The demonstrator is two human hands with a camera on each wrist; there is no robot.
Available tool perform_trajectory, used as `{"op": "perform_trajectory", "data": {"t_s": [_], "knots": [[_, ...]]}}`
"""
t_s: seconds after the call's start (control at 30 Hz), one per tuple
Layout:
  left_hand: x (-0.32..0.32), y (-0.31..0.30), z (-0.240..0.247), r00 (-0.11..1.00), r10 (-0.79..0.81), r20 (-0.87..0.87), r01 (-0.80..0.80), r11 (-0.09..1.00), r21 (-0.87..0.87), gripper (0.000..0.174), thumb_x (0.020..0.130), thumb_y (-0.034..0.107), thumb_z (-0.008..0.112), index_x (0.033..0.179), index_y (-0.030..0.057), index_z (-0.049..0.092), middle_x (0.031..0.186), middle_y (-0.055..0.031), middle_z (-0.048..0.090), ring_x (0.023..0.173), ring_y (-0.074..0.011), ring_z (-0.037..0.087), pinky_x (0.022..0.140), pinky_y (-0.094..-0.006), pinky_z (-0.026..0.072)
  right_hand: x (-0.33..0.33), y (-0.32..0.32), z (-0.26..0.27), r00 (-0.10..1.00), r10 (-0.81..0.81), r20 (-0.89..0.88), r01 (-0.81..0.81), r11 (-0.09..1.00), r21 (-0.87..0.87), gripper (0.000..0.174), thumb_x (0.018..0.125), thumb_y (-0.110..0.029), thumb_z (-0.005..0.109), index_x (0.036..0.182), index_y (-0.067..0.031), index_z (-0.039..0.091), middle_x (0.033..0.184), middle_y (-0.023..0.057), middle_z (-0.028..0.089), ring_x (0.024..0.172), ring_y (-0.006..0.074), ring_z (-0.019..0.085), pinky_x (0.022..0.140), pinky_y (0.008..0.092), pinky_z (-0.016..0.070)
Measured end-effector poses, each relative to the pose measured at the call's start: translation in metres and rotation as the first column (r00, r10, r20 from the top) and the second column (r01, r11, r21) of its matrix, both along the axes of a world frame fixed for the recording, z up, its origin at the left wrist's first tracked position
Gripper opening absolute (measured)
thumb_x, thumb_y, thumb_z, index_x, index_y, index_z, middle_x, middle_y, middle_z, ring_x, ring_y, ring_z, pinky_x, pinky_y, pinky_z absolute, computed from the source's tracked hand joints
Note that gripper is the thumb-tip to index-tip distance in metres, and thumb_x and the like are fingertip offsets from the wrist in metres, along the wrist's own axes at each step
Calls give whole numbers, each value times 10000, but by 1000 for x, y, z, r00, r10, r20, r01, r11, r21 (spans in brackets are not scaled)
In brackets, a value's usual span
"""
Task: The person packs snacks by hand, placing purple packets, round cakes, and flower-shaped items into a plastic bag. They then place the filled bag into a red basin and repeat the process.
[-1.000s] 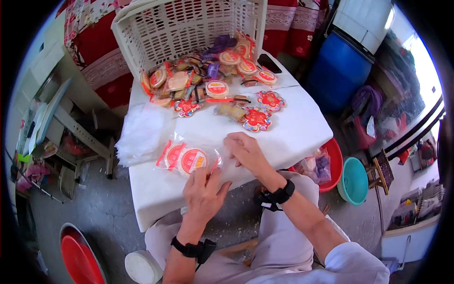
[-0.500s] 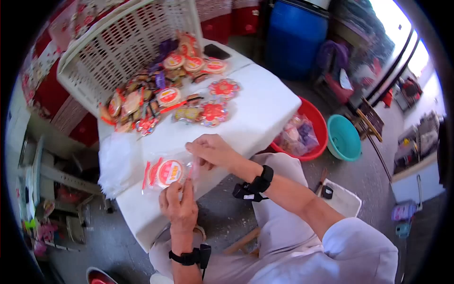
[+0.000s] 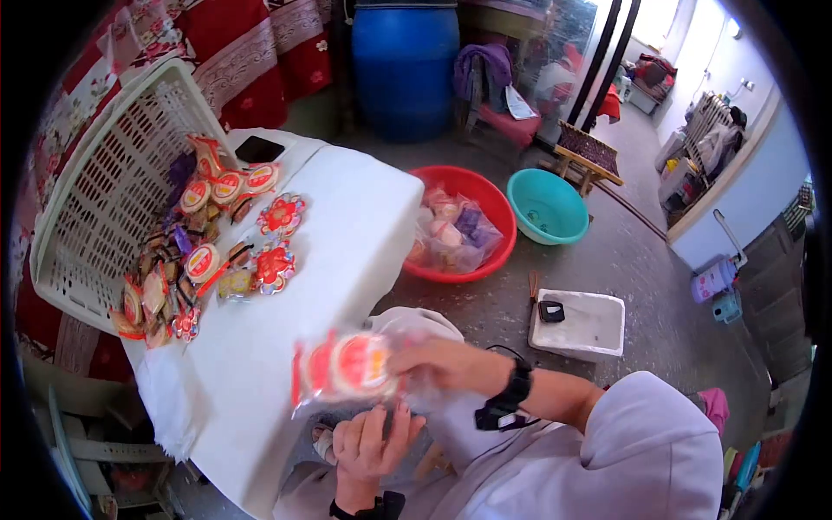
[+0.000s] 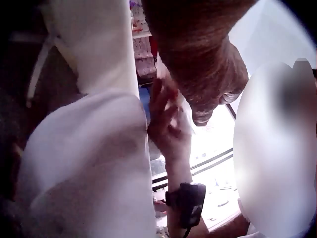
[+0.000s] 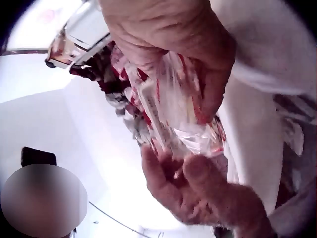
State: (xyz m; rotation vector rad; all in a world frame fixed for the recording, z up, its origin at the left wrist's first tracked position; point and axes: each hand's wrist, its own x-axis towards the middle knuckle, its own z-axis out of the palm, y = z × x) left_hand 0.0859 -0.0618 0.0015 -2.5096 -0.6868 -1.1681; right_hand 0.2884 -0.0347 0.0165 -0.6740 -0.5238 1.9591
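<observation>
My right hand (image 3: 446, 364) grips one end of a clear plastic bag (image 3: 342, 373) holding round packets with red-and-white labels. The bag is lifted off the near side of the table and blurred in the head view. Just below it is my left hand (image 3: 368, 446), its fingers loosely bent and its fingertips close to the bag's lower edge. In the right wrist view, crumpled clear film hangs from the right hand (image 5: 173, 34). Facing it there, the left hand (image 5: 208, 193) has thumb and fingers apart.
A white-covered table (image 3: 342, 217) bears a tipped plastic crate (image 3: 113, 165) spilling wrapped snacks, flower-shaped packets (image 3: 276, 267), a phone (image 3: 260, 150) and a stack of empty clear bags (image 3: 165, 399). On the floor are a red basin (image 3: 498, 204) with filled bags and a teal basin (image 3: 546, 204).
The bag has left the tabletop and moved rightward in the right hand, which now grips its end. The left hand has come away lower down. The head view has swung right toward the basins.
</observation>
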Motion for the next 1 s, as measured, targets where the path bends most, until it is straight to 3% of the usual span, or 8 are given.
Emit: {"op": "perform_trajectory", "data": {"t_s": [0.1,0.13,0.23,0.5,0.57,0.67,0.83,1.0], "knots": [[-8,5,-3,998,54,26,-53,997,-47,389,846,338,712,1092,47,634,1075,-117,532,881,-299,547,708,-392,455,61,-27,28,869,-294,397,210,947,241,367,848,-98,635,1197,-44,535,984,55,631,957,191,653,793,375,578],[-13,7,-3,992,123,25,-121,989,-87,405,863,334,693,1112,23,616,1078,-133,532,886,-314,544,719,-407,455,86,-25,5,913,-381,147,375,925,70,373,849,-90,627,1203,-35,525,995,73,634,935,227,668,799,424,582],[-29,19,-4,971,238,19,-234,965,-120,440,909,305,637,1171,-40,559,1105,-179,530,902,-358,529,752,-446,454,161,-15,-25,806,-567,170,535,820,203,330,862,-64,603,1181,-8,535,1075,103,632,953,236,665,832,450,580],[-51,41,1,898,427,107,-409,899,-156,406,937,221,589,1221,-66,540,1087,-218,553,893,-374,518,758,-460,433,288,62,-114,694,-571,437,534,817,220,199,848,-64,618,1032,12,621,872,112,685,775,228,686,709,376,574],[-56,44,-1,888,447,106,-427,889,-167,406,930,210,595,1221,-67,539,1080,-219,555,894,-373,518,761,-459,432,328,76,-185,-26,-388,921,655,689,309,143,829,-84,633,952,-11,646,838,85,675,713,185,662,623,328,542],[-60,47,-2,881,463,101,-437,876,-203,398,915,183,603,1218,-68,542,1072,-220,556,896,-372,523,760,-457,435,283,63,-181,282,-428,859,735,671,93,118,831,-120,620,895,-34,669,794,64,664,646,139,622,549,272,485],[-61,54,-5,882,449,142,-413,883,-225,341,877,120,621,1168,-54,583,1030,-216,565,878,-381,545,719,-443,466,195,55,-127,377,-356,855,407,893,192,174,884,-217,615,889,-53,674,769,28,648,601,107,587,532,255,461],[-72,58,4,841,512,176,-480,855,-193,314,814,79,661,1098,-48,619,972,-192,573,822,-355,560,703,-423,468,89,90,-40,563,-386,731,164,919,359,190,938,-173,556,999,-29,664,780,2,635,629,56,566,564,188,458]]}}
